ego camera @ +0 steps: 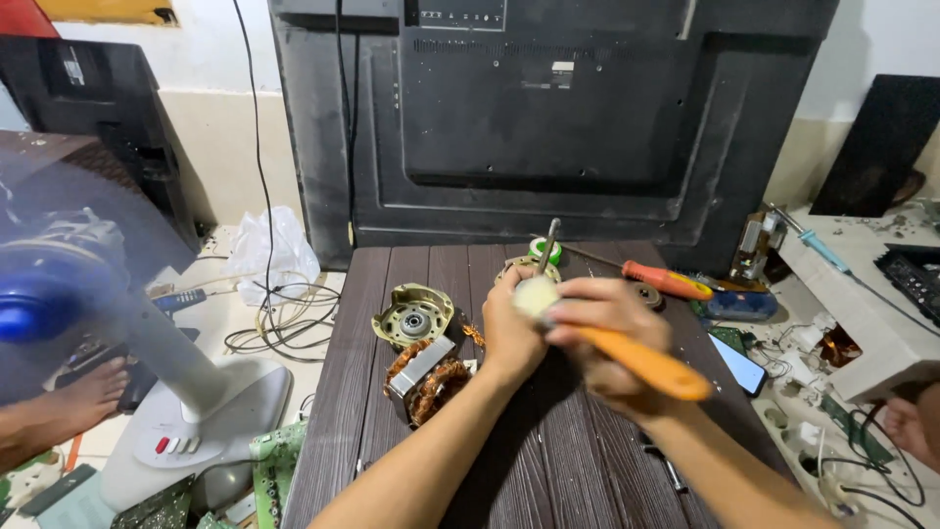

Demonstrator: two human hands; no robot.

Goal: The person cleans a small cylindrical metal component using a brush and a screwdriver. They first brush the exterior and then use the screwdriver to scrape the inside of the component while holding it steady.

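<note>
Forearms reach in from the six o'clock edge and meet over the middle of the dark wooden surface [587,460]; the left hand [511,333] is raised with its wrist bent, fingers clenched around a small round pale part with a thin metal shaft [546,247] sticking up toward twelve o'clock; the right hand [602,328] sits just at its three o'clock, touching it, its grip closed around an orange-handled tool [646,364] whose handle slants down toward four o'clock, blurred so the tip cannot be made out. At nine o'clock from the hands lie a copper-wound motor stator [426,377] and, just above it, a round yellowish metal motor cover [413,315]. At one o'clock a second orange-handled screwdriver [666,281] lies on the surface, with a green-and-white roll [545,250] near twelve o'clock behind the shaft. A large black flat panel back [548,118] stands upright at twelve o'clock, carrying a small pale rectangular label near its upper middle. A white fan base [206,411] with a spinning blue blade stands at nine o'clock, a white plastic bag [274,250] at ten o'clock, and a phone with a lit screen [739,364] at three o'clock
</note>
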